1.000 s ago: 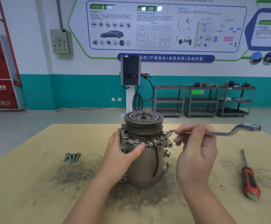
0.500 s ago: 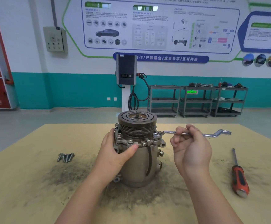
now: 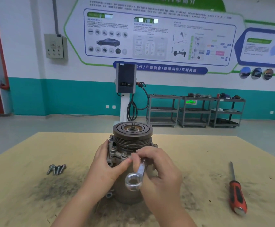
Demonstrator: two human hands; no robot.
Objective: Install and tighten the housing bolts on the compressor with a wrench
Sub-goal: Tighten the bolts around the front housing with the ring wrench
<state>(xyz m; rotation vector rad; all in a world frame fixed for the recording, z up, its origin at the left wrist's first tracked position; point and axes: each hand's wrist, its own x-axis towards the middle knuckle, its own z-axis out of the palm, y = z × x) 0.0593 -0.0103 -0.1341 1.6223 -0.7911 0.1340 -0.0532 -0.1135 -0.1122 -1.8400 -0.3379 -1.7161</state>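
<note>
Tan board surface: the counter [image 3: 199, 148] is covered in a tan sheet, smeared dark with grime around the compressor.
Head view, compressor: the compressor [image 3: 130, 145] stands upright near the middle of the counter, its dark grooved pulley on top and its grey body below.
Head view, left hand: the left hand [image 3: 107, 163] wraps the compressor's left flank, fingers curled round the housing and the thumb reaching across its front, so it grips the body.
Head view, right hand: the right hand [image 3: 159, 169] sits in front of the compressor on its right side, fingers curled round the shank of the wrench [image 3: 136, 176], gripping it.
Head view, wrench: its far end goes up to the compressor's front flange, hidden behind the fingers; its near ring end points toward the camera and hangs in front of the compressor body. Whether it sits on a bolt head cannot be told.
Head view, spare bolts: a small cluster of bolts [image 3: 56, 169] lies on the counter well to the left of the compressor.
Head view, screwdriver: a red-and-black-handled screwdriver [image 3: 236, 192] lies on the counter well to the right of the compressor, shaft pointing away from the camera.
Head view, background: behind the compressor stand a charging post and grey shelf carts against a teal-and-white wall.
</note>
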